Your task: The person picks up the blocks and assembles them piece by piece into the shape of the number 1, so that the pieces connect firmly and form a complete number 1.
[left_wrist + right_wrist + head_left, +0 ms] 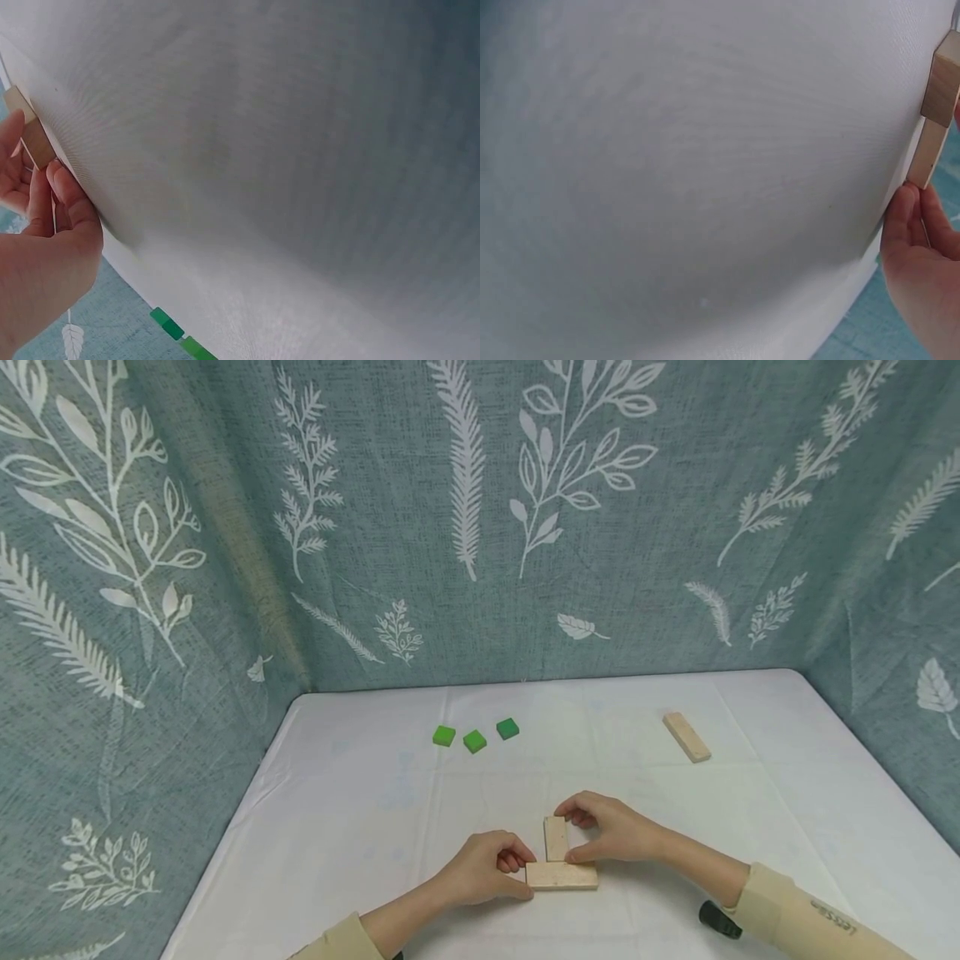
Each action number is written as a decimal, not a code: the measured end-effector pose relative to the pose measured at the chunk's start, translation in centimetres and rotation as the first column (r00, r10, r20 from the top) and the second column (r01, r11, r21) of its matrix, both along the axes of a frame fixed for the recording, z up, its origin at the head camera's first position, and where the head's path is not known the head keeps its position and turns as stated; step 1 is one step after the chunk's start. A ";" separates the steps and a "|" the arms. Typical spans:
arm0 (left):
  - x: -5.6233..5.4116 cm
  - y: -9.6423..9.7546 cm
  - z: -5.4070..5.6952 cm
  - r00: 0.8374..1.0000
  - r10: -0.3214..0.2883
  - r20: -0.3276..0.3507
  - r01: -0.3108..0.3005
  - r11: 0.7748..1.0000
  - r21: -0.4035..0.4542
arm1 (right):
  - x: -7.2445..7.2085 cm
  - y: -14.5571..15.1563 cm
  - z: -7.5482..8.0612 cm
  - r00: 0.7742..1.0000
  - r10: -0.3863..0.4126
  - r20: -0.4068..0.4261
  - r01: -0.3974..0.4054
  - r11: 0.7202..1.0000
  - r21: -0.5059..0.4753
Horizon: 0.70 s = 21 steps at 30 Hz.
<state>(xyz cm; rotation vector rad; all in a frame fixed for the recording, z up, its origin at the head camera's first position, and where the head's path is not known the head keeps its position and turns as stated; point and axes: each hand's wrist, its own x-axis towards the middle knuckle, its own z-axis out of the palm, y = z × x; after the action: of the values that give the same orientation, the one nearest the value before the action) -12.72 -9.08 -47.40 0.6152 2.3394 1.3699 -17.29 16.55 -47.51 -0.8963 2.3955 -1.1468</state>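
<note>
Two pale wooden blocks touch on the white table in the head view. The near wooden block (562, 877) lies crosswise, and the far wooden block (556, 839) points away from its long back edge, forming an upside-down T. My left hand (486, 868) grips the left end of the crosswise block between thumb and fingers. At the far block, my right hand (618, 831) has its fingertips on the far end and its thumb near the joint. The left wrist view shows the left hand (56, 247) at a block end; the right wrist view shows the right hand (922, 255) likewise.
Three small green squares, a light one (444, 736), a middle one (475, 742) and a darker one (507, 728), lie farther back. Another wooden block (686, 737) rests at the back right. A dark object (720, 919) is beside the right sleeve. Patterned curtains (495, 527) surround the table.
</note>
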 end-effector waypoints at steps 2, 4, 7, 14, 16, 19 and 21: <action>0.0 0.0 0.0 1.000 0.000 0.002 0.000 1.000 -0.003 | 0.0 0.1 0.0 1.000 0.001 0.011 -0.001 1.000 -0.006; 0.0 0.0 0.0 1.000 0.002 0.003 -0.002 1.000 -0.005 | 0.0 0.2 0.0 1.000 0.002 0.024 -0.002 1.000 -0.017; 0.0 0.1 0.0 1.000 0.003 0.000 -0.003 1.000 -0.002 | 0.0 0.4 0.0 0.999 0.004 0.033 -0.002 0.999 -0.036; 0.0 0.1 -0.2 1.000 0.005 -0.009 -0.005 1.000 0.011 | 0.0 0.8 0.1 1.000 -0.005 0.027 0.008 0.996 -0.092; 0.1 0.1 -0.2 1.000 0.006 -0.006 -0.006 1.000 0.006 | 0.0 0.9 0.0 1.000 -0.009 0.015 0.010 0.994 -0.107; 0.1 0.1 -0.1 1.000 0.011 0.005 -0.011 1.000 -0.006 | -0.1 1.2 0.0 1.000 -0.021 0.013 0.022 0.991 -0.131; 0.1 0.2 0.0 1.000 0.016 0.014 -0.016 1.000 -0.018 | -0.2 1.4 0.0 1.000 -0.028 0.004 0.028 0.990 -0.140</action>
<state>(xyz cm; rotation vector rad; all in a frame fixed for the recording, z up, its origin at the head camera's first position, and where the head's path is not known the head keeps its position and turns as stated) -12.63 -8.92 -47.44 0.5812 2.3475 1.3548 -17.45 17.93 -47.54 -0.9067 2.3570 -1.3393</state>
